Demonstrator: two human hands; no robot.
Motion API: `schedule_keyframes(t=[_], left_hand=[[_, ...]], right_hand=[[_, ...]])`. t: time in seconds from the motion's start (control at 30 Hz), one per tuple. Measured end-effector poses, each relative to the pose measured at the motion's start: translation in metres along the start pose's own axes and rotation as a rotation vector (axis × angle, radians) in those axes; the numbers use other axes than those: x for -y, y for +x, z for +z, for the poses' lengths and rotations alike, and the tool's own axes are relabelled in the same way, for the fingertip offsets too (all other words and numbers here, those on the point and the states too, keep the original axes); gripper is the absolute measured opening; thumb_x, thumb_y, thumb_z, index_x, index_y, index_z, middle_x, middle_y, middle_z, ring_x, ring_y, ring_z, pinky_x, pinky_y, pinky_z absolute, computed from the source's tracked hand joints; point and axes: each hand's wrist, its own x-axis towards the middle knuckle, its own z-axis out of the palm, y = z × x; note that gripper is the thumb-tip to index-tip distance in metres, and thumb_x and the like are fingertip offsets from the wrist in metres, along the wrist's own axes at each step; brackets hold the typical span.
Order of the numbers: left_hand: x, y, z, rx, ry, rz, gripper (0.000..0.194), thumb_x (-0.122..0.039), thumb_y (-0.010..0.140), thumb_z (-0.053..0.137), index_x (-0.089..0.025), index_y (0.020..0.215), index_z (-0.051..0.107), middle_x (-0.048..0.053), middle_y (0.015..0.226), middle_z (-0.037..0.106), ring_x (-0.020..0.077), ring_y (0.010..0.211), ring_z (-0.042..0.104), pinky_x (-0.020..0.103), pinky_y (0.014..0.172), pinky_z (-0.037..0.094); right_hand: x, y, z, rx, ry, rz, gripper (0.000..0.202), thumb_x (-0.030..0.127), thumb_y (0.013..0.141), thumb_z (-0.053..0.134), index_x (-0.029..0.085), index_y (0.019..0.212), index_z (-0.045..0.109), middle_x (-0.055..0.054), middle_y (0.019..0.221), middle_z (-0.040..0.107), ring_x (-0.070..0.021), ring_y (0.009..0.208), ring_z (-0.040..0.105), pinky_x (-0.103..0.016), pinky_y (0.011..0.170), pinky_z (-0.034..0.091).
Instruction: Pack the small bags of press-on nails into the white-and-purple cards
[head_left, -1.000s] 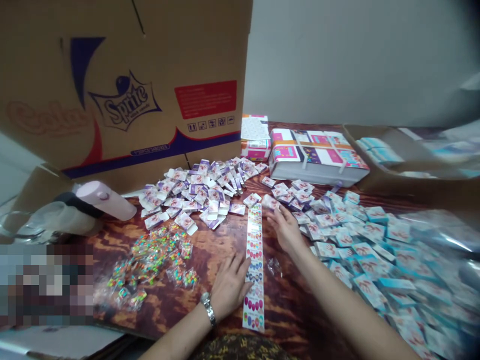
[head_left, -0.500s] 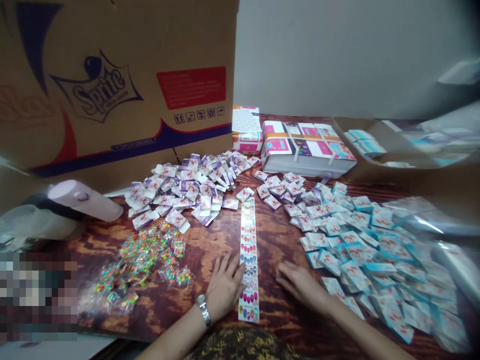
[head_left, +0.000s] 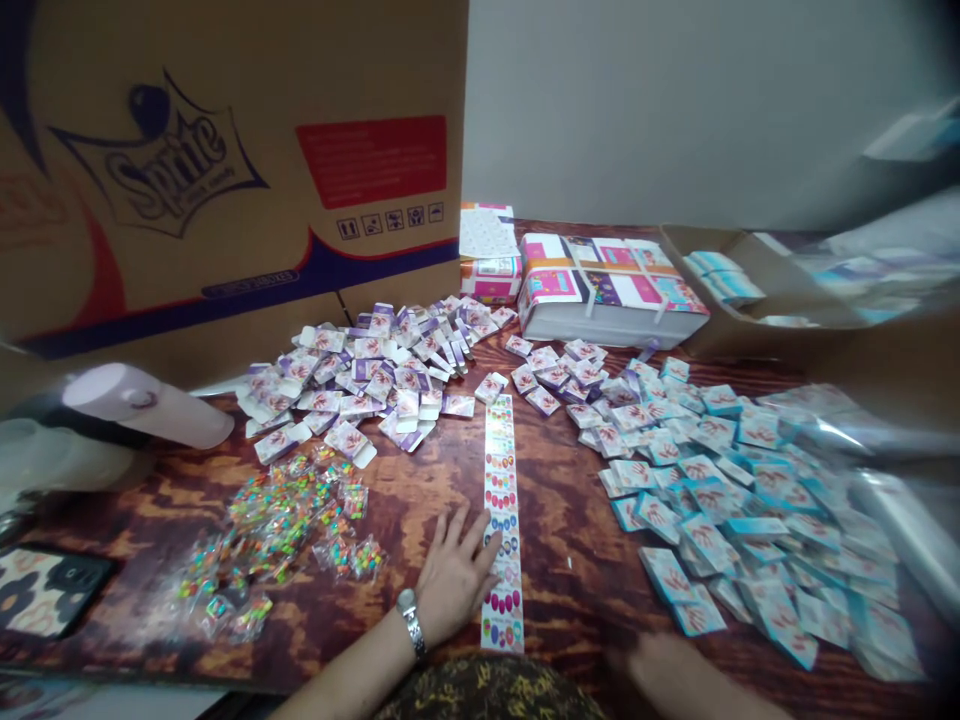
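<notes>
A long strip of colourful nail-shaped stickers [head_left: 500, 470] lies lengthwise on the table in front of me. My left hand [head_left: 454, 575], with a silver watch on its wrist, rests flat with fingers spread, its fingertips and thumb on the strip's left edge. Low at the front edge, right of the strip, my right hand [head_left: 656, 660] is smeared by motion and its fingers cannot be made out. Left of my left hand lie small clear bags of bright candies [head_left: 292, 515]. A small white speck [head_left: 569, 563] sits on the wood right of the strip.
Purple-and-white small boxes [head_left: 367, 375] are heaped behind the candies, blue-and-white ones [head_left: 712, 490] at right. A large carton [head_left: 247, 250] stands back left. A strapped bundle [head_left: 615, 290], an open carton [head_left: 795, 340], a pale tumbler [head_left: 150, 405] and a phone [head_left: 45, 590] surround the area.
My right hand has drawn down towards the table's front edge, away from beside the strip. My left hand stays at the strip. The view has shifted slightly.
</notes>
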Motion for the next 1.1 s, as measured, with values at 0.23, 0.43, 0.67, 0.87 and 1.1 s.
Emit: schedule_keyframes(t=[0.23,0.43,0.67,0.87,1.1], left_hand=[[-0.003,-0.006,0.001,-0.021,0.008,0.012,0.047,-0.037,0.085,0.049,-0.031,0.13,0.038,0.007,0.14,0.034,0.0326,0.129,0.024,0.057,0.099,0.027],[-0.004,-0.007,-0.011,-0.035,-0.13,-0.04,0.036,-0.033,0.087,0.046,-0.028,0.122,0.048,0.007,0.132,0.045,0.0292,0.124,0.036,0.055,0.101,0.029],[0.01,0.007,-0.032,-0.153,-0.385,-0.191,0.054,-0.035,0.085,0.048,-0.019,0.134,0.032,0.012,0.135,0.04,0.0243,0.125,0.036,0.044,0.103,0.032],[0.009,0.026,-0.049,-0.217,-0.612,-0.197,0.051,-0.037,0.08,0.054,-0.017,0.126,0.042,0.012,0.126,0.05,0.0257,0.118,0.044,0.042,0.099,0.034],[0.011,0.03,-0.035,-0.211,-1.148,-0.476,0.023,-0.035,0.084,0.048,-0.015,0.087,0.059,0.003,0.074,0.064,0.014,0.064,0.058,0.021,0.058,0.043]], right_hand=[[-0.014,0.143,-0.042,-0.324,-0.178,-0.163,0.074,0.041,0.076,0.06,0.013,0.137,0.029,-0.018,0.141,0.03,-0.0318,0.13,0.026,-0.047,0.102,0.029],[-0.021,0.165,-0.019,-0.316,-0.182,-0.196,0.069,0.043,0.078,0.058,0.015,0.136,0.033,-0.017,0.141,0.032,-0.0304,0.13,0.026,-0.05,0.102,0.027],[0.0,0.146,-0.03,-0.351,0.039,-0.168,0.025,0.026,0.09,0.043,0.02,0.106,0.061,-0.008,0.111,0.064,-0.0207,0.106,0.056,-0.035,0.091,0.041],[0.028,0.125,-0.095,-0.384,0.338,-0.273,0.025,0.028,0.092,0.038,0.02,0.099,0.061,-0.004,0.091,0.068,-0.0152,0.08,0.063,-0.024,0.072,0.045],[0.036,0.126,-0.101,-0.653,0.284,-0.326,0.026,0.018,0.089,0.04,0.02,0.109,0.057,-0.007,0.099,0.065,-0.0181,0.091,0.06,-0.03,0.079,0.048]])
